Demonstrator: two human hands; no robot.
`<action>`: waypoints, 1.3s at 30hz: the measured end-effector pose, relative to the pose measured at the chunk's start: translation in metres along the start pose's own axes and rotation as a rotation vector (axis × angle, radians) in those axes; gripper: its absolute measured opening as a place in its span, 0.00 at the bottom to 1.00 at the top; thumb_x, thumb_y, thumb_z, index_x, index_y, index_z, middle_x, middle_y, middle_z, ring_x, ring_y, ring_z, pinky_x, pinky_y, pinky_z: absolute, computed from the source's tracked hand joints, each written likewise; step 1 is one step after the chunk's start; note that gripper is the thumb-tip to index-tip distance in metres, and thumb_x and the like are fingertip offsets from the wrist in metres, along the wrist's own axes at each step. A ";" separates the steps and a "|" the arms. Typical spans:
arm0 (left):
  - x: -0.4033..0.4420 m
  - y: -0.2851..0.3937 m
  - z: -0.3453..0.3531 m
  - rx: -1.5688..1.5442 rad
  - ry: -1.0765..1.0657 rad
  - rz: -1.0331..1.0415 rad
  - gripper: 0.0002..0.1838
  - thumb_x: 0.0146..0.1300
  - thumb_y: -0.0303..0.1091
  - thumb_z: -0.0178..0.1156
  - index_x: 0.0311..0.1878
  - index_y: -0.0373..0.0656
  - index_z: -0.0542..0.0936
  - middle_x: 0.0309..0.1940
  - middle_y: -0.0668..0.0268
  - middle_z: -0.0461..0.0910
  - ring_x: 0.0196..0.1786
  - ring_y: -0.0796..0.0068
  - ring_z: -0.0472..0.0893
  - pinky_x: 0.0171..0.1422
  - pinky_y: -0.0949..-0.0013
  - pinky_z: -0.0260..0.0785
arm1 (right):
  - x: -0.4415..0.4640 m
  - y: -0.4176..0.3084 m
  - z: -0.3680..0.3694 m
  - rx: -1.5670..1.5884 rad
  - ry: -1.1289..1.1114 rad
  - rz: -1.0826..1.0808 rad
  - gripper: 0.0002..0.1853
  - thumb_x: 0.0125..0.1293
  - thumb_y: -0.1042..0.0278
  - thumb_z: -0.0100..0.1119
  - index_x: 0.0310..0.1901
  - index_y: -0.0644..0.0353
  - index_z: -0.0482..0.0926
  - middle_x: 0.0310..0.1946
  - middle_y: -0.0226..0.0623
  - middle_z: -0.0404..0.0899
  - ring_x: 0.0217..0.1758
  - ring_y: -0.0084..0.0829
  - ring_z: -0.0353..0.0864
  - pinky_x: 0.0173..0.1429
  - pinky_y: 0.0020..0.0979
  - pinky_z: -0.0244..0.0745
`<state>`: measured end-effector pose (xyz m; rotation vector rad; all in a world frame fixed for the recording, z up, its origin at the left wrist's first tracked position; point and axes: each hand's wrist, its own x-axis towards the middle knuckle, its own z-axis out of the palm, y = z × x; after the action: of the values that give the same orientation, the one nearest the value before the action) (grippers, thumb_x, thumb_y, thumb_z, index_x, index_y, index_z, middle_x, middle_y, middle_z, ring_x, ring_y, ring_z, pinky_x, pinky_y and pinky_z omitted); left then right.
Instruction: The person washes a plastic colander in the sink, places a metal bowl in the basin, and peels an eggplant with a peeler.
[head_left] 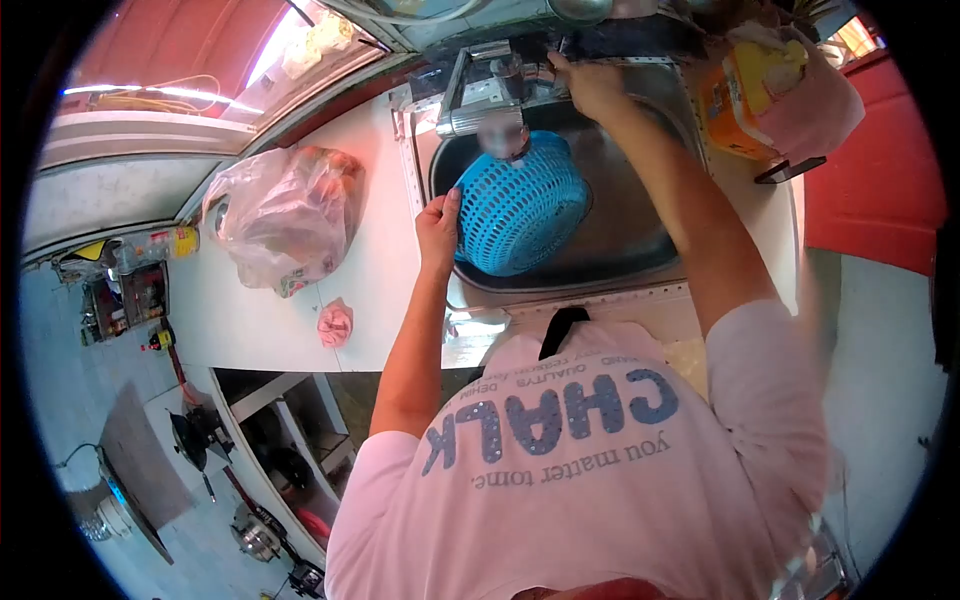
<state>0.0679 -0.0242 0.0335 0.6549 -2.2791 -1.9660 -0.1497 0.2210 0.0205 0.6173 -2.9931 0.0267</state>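
Observation:
A blue perforated plastic basket point(520, 215) is tilted over the metal sink point(640, 225), beneath the faucet point(480, 120). My left hand point(438, 228) grips the basket's left rim, its thumb up along the edge. Beyond the sink's back edge, beside the faucet, my right hand point(590, 85) reaches to a small part of the tap fittings; its fingertips are too small to make out clearly. The inside of the basket faces away and is hidden.
Left of the sink, a filled clear plastic bag point(290, 215) and a crumpled pink cloth point(335, 323) lie on the white counter point(385, 300). An orange and yellow container point(745, 95) stands at the right. Shelves with bottles point(130, 285) are at far left.

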 end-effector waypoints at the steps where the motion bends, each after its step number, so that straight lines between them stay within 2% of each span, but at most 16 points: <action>1: 0.000 -0.001 0.000 -0.008 0.000 0.005 0.19 0.63 0.43 0.57 0.20 0.41 0.74 0.16 0.79 0.65 0.20 0.88 0.58 0.24 0.80 0.50 | -0.006 -0.005 -0.010 0.038 0.007 0.019 0.29 0.55 0.65 0.57 0.61 0.41 0.64 0.36 0.43 0.79 0.39 0.39 0.80 0.40 0.38 0.73; 3: -0.002 -0.002 0.002 -0.022 -0.001 0.015 0.19 0.63 0.43 0.57 0.19 0.42 0.73 0.15 0.79 0.64 0.20 0.88 0.58 0.24 0.81 0.50 | -0.018 -0.015 -0.027 0.114 0.022 0.060 0.25 0.54 0.64 0.59 0.56 0.46 0.70 0.38 0.44 0.79 0.41 0.39 0.80 0.43 0.37 0.74; 8: -0.002 0.000 0.021 -0.094 -0.009 0.028 0.21 0.64 0.44 0.55 0.17 0.44 0.69 0.15 0.79 0.62 0.20 0.88 0.57 0.23 0.79 0.50 | -0.069 -0.017 -0.017 0.857 -0.026 0.213 0.17 0.54 0.62 0.59 0.45 0.58 0.75 0.40 0.46 0.78 0.42 0.44 0.78 0.47 0.42 0.72; 10: -0.002 -0.002 0.034 -0.109 -0.024 0.099 0.22 0.66 0.44 0.53 0.17 0.44 0.67 0.14 0.79 0.61 0.19 0.88 0.57 0.22 0.78 0.50 | -0.110 -0.061 -0.023 0.675 0.330 0.081 0.14 0.53 0.65 0.60 0.42 0.58 0.77 0.39 0.43 0.75 0.44 0.42 0.75 0.48 0.39 0.70; 13: 0.001 0.001 0.045 -0.036 -0.005 0.205 0.22 0.66 0.44 0.53 0.17 0.43 0.67 0.14 0.78 0.61 0.19 0.87 0.58 0.22 0.78 0.51 | -0.136 -0.087 -0.067 0.898 0.316 -0.173 0.12 0.52 0.69 0.60 0.40 0.58 0.78 0.38 0.41 0.74 0.44 0.43 0.74 0.49 0.39 0.70; 16: -0.010 0.013 0.055 0.038 -0.008 0.220 0.21 0.66 0.44 0.53 0.20 0.40 0.71 0.14 0.76 0.64 0.20 0.86 0.60 0.23 0.77 0.53 | -0.101 -0.046 -0.023 0.726 0.332 0.051 0.12 0.53 0.68 0.59 0.40 0.59 0.78 0.36 0.42 0.75 0.42 0.43 0.75 0.47 0.38 0.71; 17: -0.013 0.018 0.059 0.056 0.008 0.215 0.21 0.66 0.43 0.53 0.21 0.39 0.72 0.14 0.76 0.64 0.20 0.86 0.60 0.23 0.77 0.53 | -0.090 -0.036 -0.011 0.677 0.195 0.222 0.12 0.54 0.66 0.58 0.39 0.59 0.79 0.37 0.43 0.75 0.42 0.43 0.75 0.46 0.38 0.71; 19: -0.001 0.013 0.056 0.125 0.037 0.263 0.20 0.66 0.43 0.52 0.23 0.38 0.74 0.14 0.75 0.65 0.20 0.85 0.61 0.24 0.77 0.54 | -0.089 -0.052 -0.022 0.597 0.196 0.214 0.12 0.54 0.65 0.57 0.39 0.58 0.79 0.38 0.41 0.76 0.43 0.42 0.75 0.47 0.39 0.71; 23: 0.018 0.005 0.043 0.060 0.036 0.218 0.20 0.67 0.42 0.50 0.23 0.38 0.74 0.15 0.76 0.65 0.21 0.85 0.60 0.25 0.77 0.55 | -0.123 -0.110 -0.064 0.752 0.360 -0.324 0.13 0.51 0.70 0.61 0.41 0.54 0.80 0.37 0.39 0.76 0.45 0.41 0.73 0.50 0.38 0.68; 25: 0.014 0.011 0.044 0.008 0.017 0.184 0.20 0.67 0.42 0.50 0.24 0.38 0.74 0.16 0.76 0.65 0.21 0.86 0.60 0.25 0.77 0.54 | -0.107 -0.099 -0.053 0.749 0.159 -0.182 0.12 0.51 0.70 0.61 0.40 0.54 0.81 0.38 0.40 0.76 0.44 0.42 0.74 0.50 0.38 0.69; 28: 0.009 0.014 0.053 -0.088 0.077 0.135 0.20 0.68 0.43 0.49 0.24 0.38 0.74 0.17 0.77 0.66 0.22 0.86 0.61 0.25 0.78 0.54 | -0.061 -0.071 -0.032 0.916 0.149 0.183 0.09 0.54 0.64 0.56 0.35 0.57 0.81 0.32 0.46 0.77 0.35 0.46 0.76 0.40 0.41 0.73; 31: 0.019 0.016 0.049 -0.080 0.094 0.053 0.21 0.68 0.44 0.48 0.23 0.38 0.73 0.17 0.75 0.66 0.22 0.85 0.61 0.26 0.77 0.55 | -0.088 -0.108 -0.047 0.797 0.225 0.159 0.09 0.55 0.64 0.55 0.34 0.57 0.80 0.31 0.45 0.77 0.36 0.46 0.76 0.38 0.42 0.72; 32: 0.028 0.001 0.044 -0.097 0.094 0.035 0.21 0.68 0.44 0.47 0.23 0.38 0.73 0.17 0.75 0.66 0.22 0.85 0.61 0.26 0.76 0.55 | -0.105 -0.122 -0.047 0.611 0.237 -0.117 0.08 0.53 0.66 0.56 0.33 0.58 0.79 0.30 0.44 0.75 0.38 0.45 0.76 0.39 0.42 0.72; 33: 0.030 -0.002 0.042 -0.111 0.092 0.014 0.22 0.68 0.44 0.47 0.23 0.38 0.73 0.17 0.75 0.66 0.22 0.85 0.61 0.26 0.76 0.56 | -0.118 -0.137 -0.044 0.647 0.246 -0.215 0.08 0.52 0.68 0.60 0.36 0.54 0.79 0.37 0.40 0.75 0.43 0.43 0.74 0.44 0.40 0.71; 35: 0.030 -0.009 0.044 -0.062 0.100 0.004 0.22 0.69 0.44 0.46 0.23 0.38 0.72 0.17 0.74 0.66 0.22 0.84 0.61 0.27 0.75 0.56 | -0.127 -0.134 -0.038 0.596 0.452 -0.353 0.09 0.53 0.68 0.57 0.37 0.55 0.80 0.37 0.41 0.75 0.42 0.42 0.75 0.44 0.41 0.71; 39: 0.010 -0.025 0.046 -0.079 0.150 -0.055 0.22 0.68 0.46 0.47 0.25 0.39 0.73 0.20 0.74 0.69 0.25 0.84 0.64 0.29 0.75 0.58 | -0.079 -0.078 -0.023 0.730 0.235 0.168 0.10 0.56 0.69 0.53 0.39 0.58 0.79 0.37 0.43 0.74 0.41 0.43 0.75 0.45 0.41 0.71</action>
<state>0.0506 0.0130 -0.0012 0.8353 -2.1075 -1.9464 -0.0447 0.1809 0.0368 0.3612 -2.7308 1.1448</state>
